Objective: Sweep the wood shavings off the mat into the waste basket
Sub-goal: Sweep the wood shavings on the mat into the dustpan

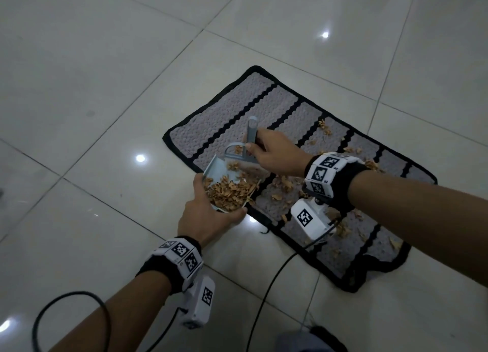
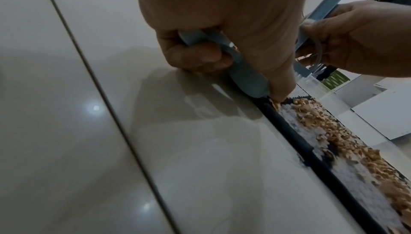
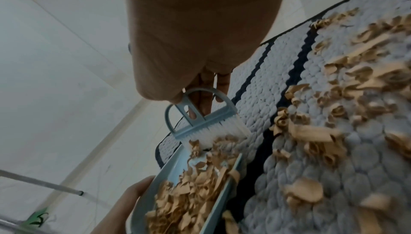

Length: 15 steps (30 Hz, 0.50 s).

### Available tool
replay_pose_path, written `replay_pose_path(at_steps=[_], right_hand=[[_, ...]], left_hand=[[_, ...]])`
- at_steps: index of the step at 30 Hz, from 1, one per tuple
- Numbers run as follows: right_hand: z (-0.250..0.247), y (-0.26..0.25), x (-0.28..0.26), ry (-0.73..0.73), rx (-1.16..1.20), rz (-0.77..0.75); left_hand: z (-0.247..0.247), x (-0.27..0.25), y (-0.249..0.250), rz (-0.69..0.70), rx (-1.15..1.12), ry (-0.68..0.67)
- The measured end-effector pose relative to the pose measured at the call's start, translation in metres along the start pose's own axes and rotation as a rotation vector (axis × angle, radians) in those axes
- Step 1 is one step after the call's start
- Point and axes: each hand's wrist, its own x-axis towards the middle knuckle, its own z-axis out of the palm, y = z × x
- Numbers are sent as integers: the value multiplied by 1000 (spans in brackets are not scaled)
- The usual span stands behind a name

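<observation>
A grey mat (image 1: 237, 108) with black stripes and a black border lies on the tiled floor. Tan wood shavings (image 1: 340, 227) are scattered over its near half. My left hand (image 1: 208, 214) grips a light-blue dustpan (image 1: 219, 169) at the mat's left edge, and a heap of shavings (image 1: 229, 193) fills it. My right hand (image 1: 274, 153) grips the handle of a small blue brush (image 1: 249, 137), whose white bristles (image 3: 213, 136) touch the pan's mouth. The left wrist view shows fingers (image 2: 200, 55) curled round the dustpan (image 2: 244, 78). No waste basket is in view.
Glossy pale floor tiles (image 1: 105, 61) surround the mat on all sides. A black cable (image 1: 266, 288) runs from the right wrist camera across the floor towards me. Another cable (image 1: 68, 301) loops at the lower left. A green slatted object (image 2: 336, 79) shows far off in the left wrist view.
</observation>
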Motion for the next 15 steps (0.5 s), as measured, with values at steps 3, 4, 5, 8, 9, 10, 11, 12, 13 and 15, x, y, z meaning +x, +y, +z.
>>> replay_pose_path(at_steps=[3, 4, 5, 8, 9, 10, 11, 12, 13, 15], right_hand=[[-7, 1, 8, -15, -9, -2], [-9, 2, 11, -2, 5, -2], [-10, 2, 13, 21, 21, -4], [-10, 1, 17, 86, 49, -55], [-9, 1, 19, 98, 45, -76], [-9, 2, 20, 104, 42, -95], [-8, 2, 22, 110, 42, -110], [-8, 2, 24, 113, 42, -120], [-8, 1, 25, 110, 37, -125], [-7, 0, 27, 70, 18, -131]], left_hand=[[1, 0, -1, -9, -12, 2], [1, 0, -1, -9, -18, 0], [1, 0, -1, -10, -20, -5], [0, -1, 0, -28, -26, -13], [0, -2, 1, -32, -31, -14], [0, -3, 2, -34, -39, -16], [0, -4, 3, -35, -49, -18], [1, -6, 4, -37, -63, -18], [1, -8, 4, -38, -75, -17], [3, -13, 5, -37, -86, -16]])
